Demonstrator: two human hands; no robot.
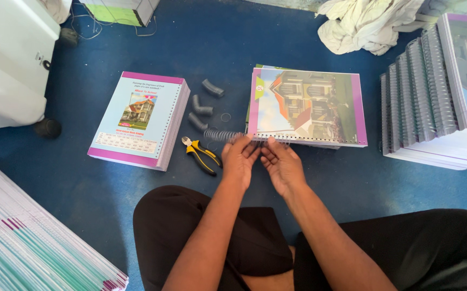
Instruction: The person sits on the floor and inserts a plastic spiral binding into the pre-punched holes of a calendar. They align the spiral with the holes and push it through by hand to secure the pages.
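In the head view, both hands meet at the centre of the frame on the blue floor (109,188): the left hand (239,159) and the right hand (281,164) have their fingers curled together, pinching a metal spiral coil (221,135) at the punched near edge of a notebook (306,108) with a glossy house picture and purple border. The coil sticks out to the left of the notebook, thin and springy. Just left of the hands lie pliers (201,154) with yellow and black handles, and above them three short grey coil pieces (202,105). At centre left sits a thick stack of unbound books (139,118) with a pale blue cover. On the right edge leans a row of bound notebooks (433,91), spirals showing. A crumpled white cloth (363,21) lies upper right; loose printed sheets (23,242) fan out lower left.
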